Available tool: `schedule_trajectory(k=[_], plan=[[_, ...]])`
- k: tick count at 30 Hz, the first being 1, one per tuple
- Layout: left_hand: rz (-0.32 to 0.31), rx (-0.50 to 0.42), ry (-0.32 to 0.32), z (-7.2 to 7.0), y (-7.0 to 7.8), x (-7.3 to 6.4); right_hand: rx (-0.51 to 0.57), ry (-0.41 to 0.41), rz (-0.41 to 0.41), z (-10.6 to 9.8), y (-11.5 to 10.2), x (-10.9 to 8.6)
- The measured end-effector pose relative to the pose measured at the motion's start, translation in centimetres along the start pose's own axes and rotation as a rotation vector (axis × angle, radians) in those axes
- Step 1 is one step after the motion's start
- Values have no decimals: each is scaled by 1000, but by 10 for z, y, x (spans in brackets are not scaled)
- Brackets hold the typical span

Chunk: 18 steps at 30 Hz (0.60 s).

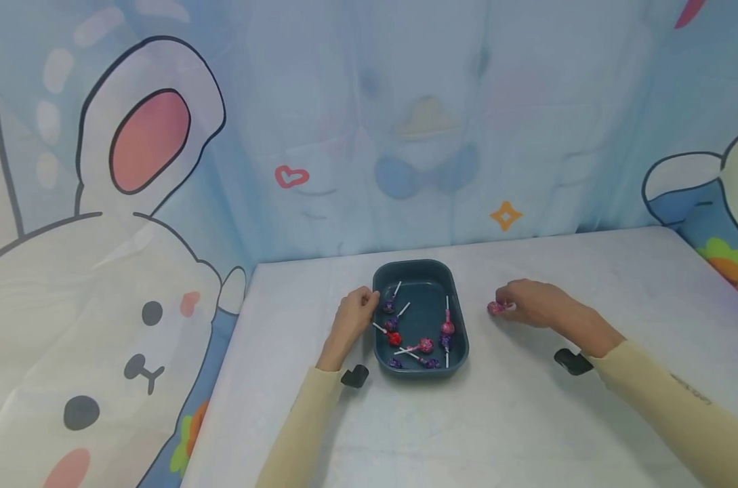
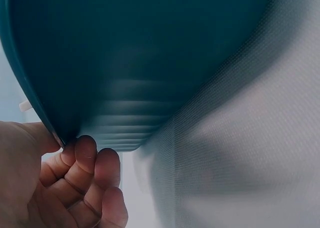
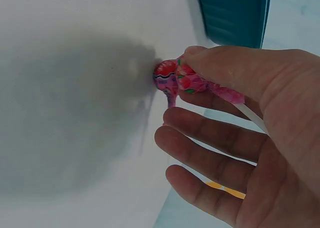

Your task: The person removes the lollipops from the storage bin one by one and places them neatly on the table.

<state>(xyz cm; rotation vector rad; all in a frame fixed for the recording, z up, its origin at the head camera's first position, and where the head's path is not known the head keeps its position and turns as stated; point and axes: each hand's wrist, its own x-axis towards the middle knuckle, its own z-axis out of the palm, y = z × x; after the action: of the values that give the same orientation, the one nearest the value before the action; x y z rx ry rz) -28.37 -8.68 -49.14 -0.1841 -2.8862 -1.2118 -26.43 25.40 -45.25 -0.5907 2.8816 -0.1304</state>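
Observation:
A dark teal rectangular bin [image 1: 419,374] stands on the white table with several wrapped lollipops in it, purple, red and pink. My left hand [image 1: 352,318] is at its left side. In the left wrist view the thumb and fingers pinch the bin's rim [image 2: 26,88]. Right of the bin, my right hand [image 1: 536,303] pinches a pink lollipop [image 3: 192,82] between thumb and index finger, its white stick running back under the palm. A second pink lollipop [image 3: 165,77] lies right beside the held one, overlapping it in the right wrist view. The other right fingers are spread loosely.
The white-covered table [image 1: 503,420] reaches to a light blue cartoon curtain [image 1: 344,135] hanging behind it. A large white rabbit print [image 1: 100,285] covers the curtain on the left. A dark wrist camera [image 1: 572,362] sits under the right wrist.

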Motion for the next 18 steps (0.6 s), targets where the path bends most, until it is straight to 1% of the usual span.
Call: schedule_trajectory(k=[10, 14, 18], plan=[[-10, 8, 0, -1, 1, 0, -9, -21, 56, 12, 5, -4], [-24, 5, -6, -1, 2, -1, -3, -29, 67, 14, 6, -4], [-23, -2, -7, -1, 2, -1, 2, -40, 71, 15, 7, -2]])
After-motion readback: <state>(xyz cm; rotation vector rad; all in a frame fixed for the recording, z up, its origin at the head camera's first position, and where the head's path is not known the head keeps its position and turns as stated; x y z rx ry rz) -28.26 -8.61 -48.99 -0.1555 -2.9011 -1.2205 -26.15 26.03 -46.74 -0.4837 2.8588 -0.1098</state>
